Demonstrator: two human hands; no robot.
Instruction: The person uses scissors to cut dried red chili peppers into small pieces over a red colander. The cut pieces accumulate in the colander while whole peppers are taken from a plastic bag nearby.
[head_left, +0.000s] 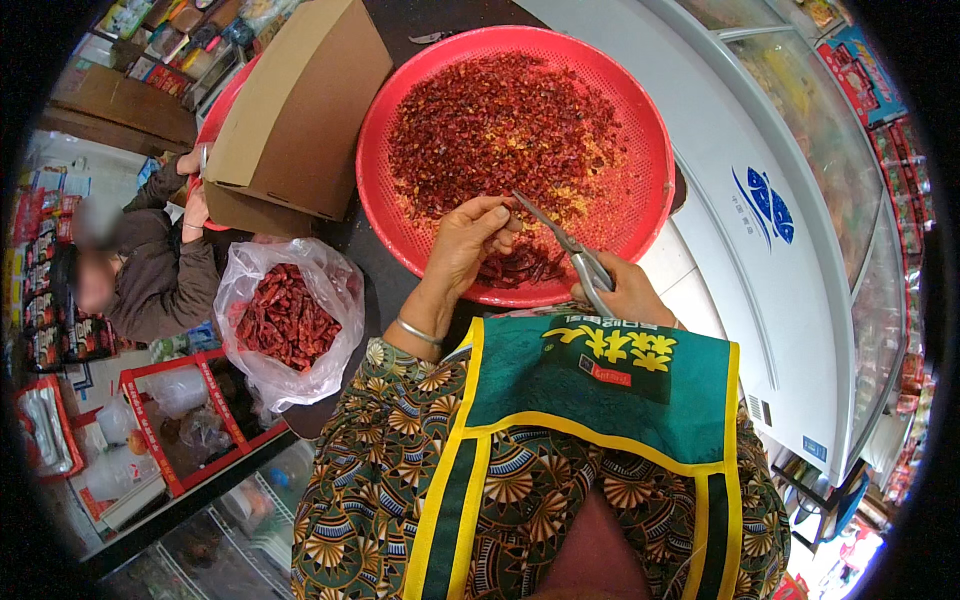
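Observation:
My left hand, with a metal bangle at the wrist, pinches a small piece of dried red chili at the tips of the scissors. In my right hand are metal scissors, their blades pointing up and left. Both hands are over the near part of a round red perforated plastic tray. Cut dried chili covers much of it, with yellow seeds among the pieces. Longer uncut dried chilies lie at the tray's near edge, below my hands.
A plastic bag of dried red chilies stands left of me, below a cardboard box. Another person is at far left, hands by a second red tray. A white chest freezer stands at right. A dark-bladed tool lies beyond the tray.

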